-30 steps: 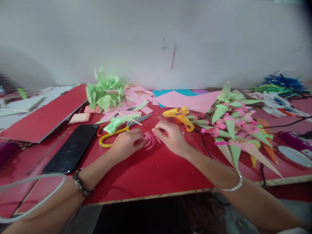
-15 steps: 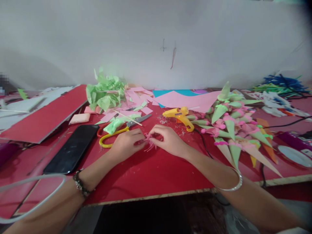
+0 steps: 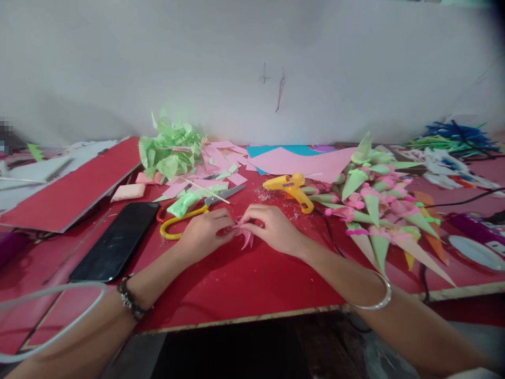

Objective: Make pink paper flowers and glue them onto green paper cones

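A small pink fringed paper strip (image 3: 247,238) is pinched between my two hands over the red table (image 3: 252,284), its cut ends hanging down. My left hand (image 3: 205,234) closes on its left side; my right hand (image 3: 272,227) grips the upper right part with thumb and fingers. The fingers hide most of the strip. Just behind my left hand lie scissors with a yellow handle (image 3: 173,230), partly covered by a small green packet (image 3: 184,204). A yellow glue gun (image 3: 290,188) rests on its side beyond my right hand.
A black phone (image 3: 116,242) lies left of my left hand. Green crumpled paper (image 3: 171,150) and pink paper scraps (image 3: 223,158) are piled at the back. Several green-and-pink paper cones (image 3: 373,202) are heaped on the right. The glue gun's black cord (image 3: 333,234) runs beside my right forearm.
The pink strip has turned slightly between my fingers, and its fringed ends now hang together, pointing downward. Both hands stay in nearly the same place.
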A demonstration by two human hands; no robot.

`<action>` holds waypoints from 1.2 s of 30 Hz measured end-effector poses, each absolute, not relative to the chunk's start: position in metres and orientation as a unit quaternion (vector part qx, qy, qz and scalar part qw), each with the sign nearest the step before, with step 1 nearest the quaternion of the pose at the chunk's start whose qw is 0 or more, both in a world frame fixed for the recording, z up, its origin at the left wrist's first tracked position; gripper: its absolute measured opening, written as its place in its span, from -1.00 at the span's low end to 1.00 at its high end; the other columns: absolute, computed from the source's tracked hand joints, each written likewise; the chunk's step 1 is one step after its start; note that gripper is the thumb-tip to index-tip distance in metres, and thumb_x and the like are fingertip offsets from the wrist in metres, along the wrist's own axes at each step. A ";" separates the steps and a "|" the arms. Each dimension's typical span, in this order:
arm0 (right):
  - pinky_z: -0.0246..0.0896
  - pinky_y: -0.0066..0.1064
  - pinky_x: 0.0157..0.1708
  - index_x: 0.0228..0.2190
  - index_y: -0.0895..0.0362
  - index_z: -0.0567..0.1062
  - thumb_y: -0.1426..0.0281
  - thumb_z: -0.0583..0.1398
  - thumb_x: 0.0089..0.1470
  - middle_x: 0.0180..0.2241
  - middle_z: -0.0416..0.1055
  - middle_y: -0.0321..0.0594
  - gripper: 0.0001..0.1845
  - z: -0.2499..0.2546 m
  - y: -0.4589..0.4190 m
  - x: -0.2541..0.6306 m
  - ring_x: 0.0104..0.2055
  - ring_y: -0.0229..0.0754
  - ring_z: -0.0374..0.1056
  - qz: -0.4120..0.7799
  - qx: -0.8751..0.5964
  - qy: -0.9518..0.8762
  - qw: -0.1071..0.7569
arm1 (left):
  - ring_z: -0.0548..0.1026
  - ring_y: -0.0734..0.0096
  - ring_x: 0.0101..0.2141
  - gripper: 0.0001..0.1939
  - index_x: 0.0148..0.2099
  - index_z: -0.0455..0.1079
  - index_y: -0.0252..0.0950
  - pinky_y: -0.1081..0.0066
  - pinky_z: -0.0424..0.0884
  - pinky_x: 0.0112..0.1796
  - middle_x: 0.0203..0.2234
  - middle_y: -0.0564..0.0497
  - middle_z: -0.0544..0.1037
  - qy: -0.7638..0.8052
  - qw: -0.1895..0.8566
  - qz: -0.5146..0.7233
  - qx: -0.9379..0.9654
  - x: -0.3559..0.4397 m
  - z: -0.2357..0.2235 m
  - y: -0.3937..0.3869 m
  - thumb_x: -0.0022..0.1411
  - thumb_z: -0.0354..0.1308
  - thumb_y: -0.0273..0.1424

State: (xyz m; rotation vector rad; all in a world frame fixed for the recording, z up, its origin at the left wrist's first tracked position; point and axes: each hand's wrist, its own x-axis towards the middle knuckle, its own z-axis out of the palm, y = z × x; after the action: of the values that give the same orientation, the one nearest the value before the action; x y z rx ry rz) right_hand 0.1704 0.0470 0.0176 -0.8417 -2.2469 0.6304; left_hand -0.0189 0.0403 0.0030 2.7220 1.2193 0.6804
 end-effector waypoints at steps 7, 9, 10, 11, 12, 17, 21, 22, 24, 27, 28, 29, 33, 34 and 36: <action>0.16 -0.47 -0.36 -0.40 0.18 0.47 0.42 0.14 -0.01 -0.40 0.41 -0.22 -0.88 0.013 0.050 0.171 -0.38 -0.28 0.30 0.237 -0.353 -0.852 0.306 | 0.39 0.45 -0.38 -0.79 -0.36 0.36 -0.30 0.51 0.27 -0.39 -0.42 0.01 0.42 0.387 0.043 0.222 0.894 -0.020 0.003 0.041 0.20 -0.04 -0.34; 0.14 -0.46 -0.35 -0.42 0.18 0.47 0.44 0.14 -0.02 -0.42 0.40 -0.22 -0.88 0.012 0.050 0.171 -0.38 -0.28 0.29 0.224 -0.355 -0.859 0.293 | 0.39 0.45 -0.37 -0.81 -0.34 0.36 -0.30 0.51 0.27 -0.38 -0.40 0.01 0.43 0.385 0.044 0.222 0.895 -0.019 0.003 0.041 0.20 -0.05 -0.36; 0.14 -0.46 -0.35 -0.42 0.18 0.47 0.45 0.13 -0.02 -0.43 0.39 -0.22 -0.89 0.012 0.050 0.171 -0.38 -0.28 0.28 0.218 -0.356 -0.862 0.289 | 0.39 0.45 -0.36 -0.81 -0.34 0.36 -0.30 0.51 0.28 -0.38 -0.39 0.01 0.43 0.384 0.045 0.221 0.895 -0.019 0.003 0.041 0.20 -0.05 -0.36; 0.13 -0.46 -0.35 -0.43 0.19 0.47 0.46 0.13 -0.02 -0.43 0.38 -0.22 -0.89 0.012 0.050 0.170 -0.38 -0.28 0.28 0.216 -0.356 -0.863 0.284 | 0.39 0.45 -0.36 -0.81 -0.33 0.36 -0.29 0.51 0.28 -0.38 -0.39 0.01 0.43 0.384 0.046 0.221 0.895 -0.019 0.003 0.041 0.20 -0.05 -0.36; 0.12 -0.46 -0.36 -0.43 0.19 0.46 0.46 0.13 -0.01 -0.44 0.38 -0.23 -0.90 0.012 0.050 0.170 -0.38 -0.28 0.28 0.216 -0.356 -0.865 0.281 | 0.39 0.45 -0.37 -0.81 -0.33 0.36 -0.29 0.51 0.28 -0.37 -0.40 0.01 0.42 0.384 0.047 0.220 0.895 -0.019 0.003 0.041 0.21 -0.05 -0.35; 0.08 -0.48 -0.38 -0.48 0.19 0.44 0.47 0.11 0.03 -0.47 0.34 -0.25 -0.88 0.015 0.049 0.169 -0.39 -0.29 0.26 0.217 -0.352 -0.870 0.267 | 0.38 0.46 -0.38 -0.79 -0.36 0.34 -0.31 0.51 0.27 -0.38 -0.42 0.01 0.41 0.392 0.053 0.216 0.893 -0.019 0.003 0.040 0.19 -0.03 -0.31; 0.06 -0.49 -0.40 -0.50 0.19 0.41 0.45 0.10 0.05 -0.47 0.33 -0.26 -0.86 0.016 0.047 0.169 -0.40 -0.30 0.24 0.217 -0.351 -0.872 0.263 | 0.37 0.45 -0.40 -0.78 -0.40 0.31 -0.32 0.51 0.26 -0.41 -0.44 0.01 0.40 0.403 0.050 0.204 0.891 -0.019 0.003 0.041 0.18 -0.02 -0.29; 0.05 -0.49 -0.40 -0.51 0.19 0.41 0.45 0.09 0.05 -0.48 0.33 -0.26 -0.85 0.016 0.047 0.170 -0.41 -0.30 0.24 0.215 -0.349 -0.874 0.262 | 0.37 0.45 -0.41 -0.78 -0.40 0.31 -0.32 0.51 0.26 -0.41 -0.45 0.02 0.40 0.403 0.048 0.201 0.891 -0.019 0.004 0.041 0.19 -0.02 -0.29; 0.05 -0.49 -0.40 -0.50 0.19 0.41 0.44 0.08 0.06 -0.48 0.32 -0.26 -0.84 0.015 0.047 0.170 -0.41 -0.30 0.23 0.212 -0.345 -0.876 0.261 | 0.37 0.45 -0.40 -0.77 -0.40 0.32 -0.32 0.51 0.25 -0.41 -0.45 0.02 0.40 0.403 0.044 0.196 0.893 -0.019 0.004 0.041 0.19 -0.04 -0.29; 0.05 -0.49 -0.39 -0.46 0.19 0.40 0.43 0.09 0.04 -0.45 0.32 -0.25 -0.88 0.013 0.049 0.170 -0.39 -0.30 0.23 0.209 -0.345 -0.879 0.253 | 0.37 0.44 -0.39 -0.75 -0.38 0.34 -0.31 0.50 0.25 -0.41 -0.45 0.02 0.40 0.398 0.040 0.197 0.895 -0.020 0.004 0.041 0.21 -0.06 -0.28; 0.06 -0.49 -0.39 -0.45 0.19 0.39 0.43 0.10 0.03 -0.44 0.32 -0.24 -0.90 0.013 0.049 0.170 -0.39 -0.29 0.23 0.208 -0.347 -0.880 0.249 | 0.37 0.44 -0.39 -0.75 -0.36 0.35 -0.31 0.50 0.26 -0.40 -0.44 0.01 0.40 0.396 0.039 0.198 0.896 -0.020 0.004 0.040 0.21 -0.07 -0.29; 0.06 -0.49 -0.39 -0.46 0.19 0.38 0.43 0.10 0.02 -0.44 0.31 -0.24 -0.91 0.012 0.049 0.171 -0.39 -0.29 0.23 0.207 -0.349 -0.881 0.244 | 0.37 0.44 -0.38 -0.75 -0.35 0.35 -0.30 0.50 0.26 -0.40 -0.43 0.01 0.40 0.393 0.039 0.200 0.896 -0.020 0.004 0.040 0.22 -0.08 -0.30; 0.03 -0.50 -0.43 -0.57 0.18 0.30 0.44 0.10 0.01 -0.50 0.25 -0.28 -0.84 0.013 0.049 0.170 -0.43 -0.31 0.20 0.209 -0.356 -0.881 0.230 | 0.37 0.45 -0.39 -0.75 -0.36 0.35 -0.30 0.50 0.26 -0.40 -0.44 0.01 0.40 0.393 0.040 0.204 0.896 -0.019 0.003 0.041 0.21 -0.07 -0.29; 0.02 -0.51 -0.44 -0.60 0.18 0.28 0.44 0.10 0.02 -0.52 0.24 -0.30 -0.81 0.014 0.048 0.170 -0.44 -0.32 0.19 0.210 -0.358 -0.881 0.228 | 0.36 0.45 -0.40 -0.75 -0.38 0.35 -0.31 0.50 0.26 -0.41 -0.45 0.01 0.39 0.395 0.042 0.205 0.895 -0.018 0.003 0.041 0.21 -0.07 -0.29; 0.01 -0.51 -0.45 -0.62 0.17 0.25 0.45 0.10 0.03 -0.54 0.22 -0.31 -0.77 0.015 0.047 0.169 -0.46 -0.33 0.18 0.211 -0.362 -0.880 0.226 | 0.36 0.45 -0.40 -0.77 -0.40 0.33 -0.31 0.50 0.26 -0.41 -0.44 0.01 0.39 0.397 0.047 0.205 0.893 -0.018 0.004 0.041 0.19 -0.05 -0.31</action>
State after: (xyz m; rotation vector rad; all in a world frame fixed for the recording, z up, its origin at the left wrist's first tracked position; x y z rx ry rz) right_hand 0.1694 0.0475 0.0153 -0.9971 -2.4261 0.5806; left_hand -0.0175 0.0406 0.0035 2.7252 1.2117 0.6260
